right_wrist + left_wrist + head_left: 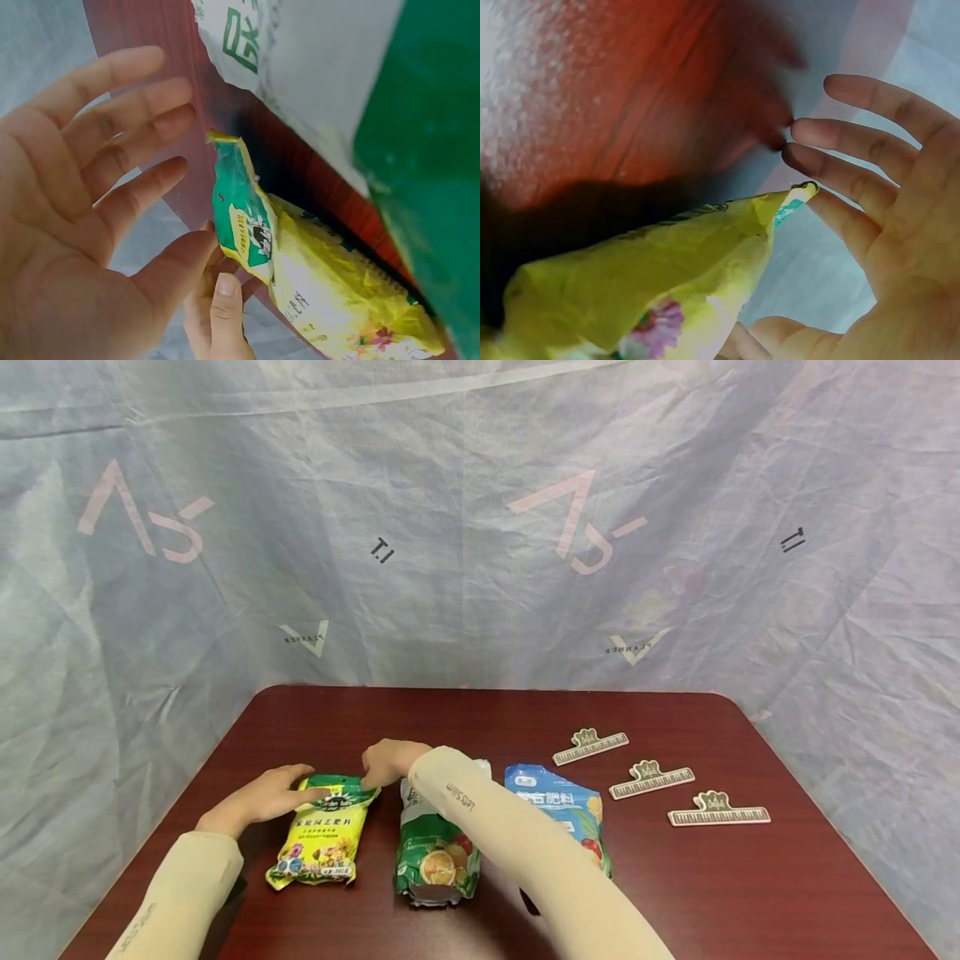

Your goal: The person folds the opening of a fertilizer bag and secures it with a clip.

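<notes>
A yellow fertilizer bag [326, 831] with a green top lies at the left of the table. My left hand [258, 799] is at its upper left, thumb over the green top in the head view. In the left wrist view the left fingers [855, 142] are spread and nearly straight beside the bag's corner. At the upper right corner is my right hand [392, 762]. Its fingers [139, 101] are extended and apart in the right wrist view, with the thumb tip at the bag's green top edge. Neither hand grips the bag.
A green and white bag [431, 835] lies right of the yellow one, partly under the right sleeve. Beyond it is a blue bag [555, 797], also partly covered. Three piano-patterned clips [652, 781] lie at the right on the dark red table [750, 893]. A fabric curtain [465, 610] surrounds it.
</notes>
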`<action>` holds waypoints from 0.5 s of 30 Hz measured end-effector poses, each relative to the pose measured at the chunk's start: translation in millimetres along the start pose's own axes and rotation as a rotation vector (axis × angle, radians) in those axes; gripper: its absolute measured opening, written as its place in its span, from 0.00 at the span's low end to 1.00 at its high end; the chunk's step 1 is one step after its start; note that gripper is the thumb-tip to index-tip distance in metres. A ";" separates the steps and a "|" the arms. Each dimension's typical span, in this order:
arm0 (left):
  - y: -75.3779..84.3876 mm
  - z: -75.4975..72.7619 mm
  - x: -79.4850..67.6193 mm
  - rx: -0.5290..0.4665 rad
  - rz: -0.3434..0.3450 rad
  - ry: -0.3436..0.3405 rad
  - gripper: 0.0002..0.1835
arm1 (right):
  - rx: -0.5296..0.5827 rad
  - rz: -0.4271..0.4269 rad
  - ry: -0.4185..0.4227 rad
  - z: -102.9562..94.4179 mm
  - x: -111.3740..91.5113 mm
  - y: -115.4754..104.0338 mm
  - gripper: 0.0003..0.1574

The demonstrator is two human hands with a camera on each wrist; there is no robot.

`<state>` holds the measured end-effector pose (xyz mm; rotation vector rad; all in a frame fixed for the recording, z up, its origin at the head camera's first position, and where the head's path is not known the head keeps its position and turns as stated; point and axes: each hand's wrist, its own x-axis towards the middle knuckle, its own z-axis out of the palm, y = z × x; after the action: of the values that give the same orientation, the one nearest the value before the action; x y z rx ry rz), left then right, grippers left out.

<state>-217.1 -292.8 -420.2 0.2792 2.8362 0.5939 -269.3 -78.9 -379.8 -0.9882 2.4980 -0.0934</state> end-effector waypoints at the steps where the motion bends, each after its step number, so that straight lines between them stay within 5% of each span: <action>1: -0.3 -0.7 0.3 -0.012 -0.002 -0.004 0.45 | 0.013 0.004 -0.010 -0.4 0.4 0.7 0.27; 9: -5.3 -3.8 4.1 -0.099 -0.015 -0.024 0.41 | 0.183 0.027 -0.080 -0.3 8.0 10.2 0.16; 12: -6.9 -5.2 5.3 -0.125 -0.015 -0.031 0.39 | 0.252 0.040 -0.106 0.6 10.0 13.0 0.22; 15: -9.6 -6.3 5.9 -0.139 -0.015 -0.029 0.36 | 0.318 0.058 -0.114 0.7 9.9 14.0 0.17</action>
<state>-225.7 -302.5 -419.7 0.2398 2.7509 0.7733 -284.3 -75.1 -387.3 -0.7665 2.3124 -0.3920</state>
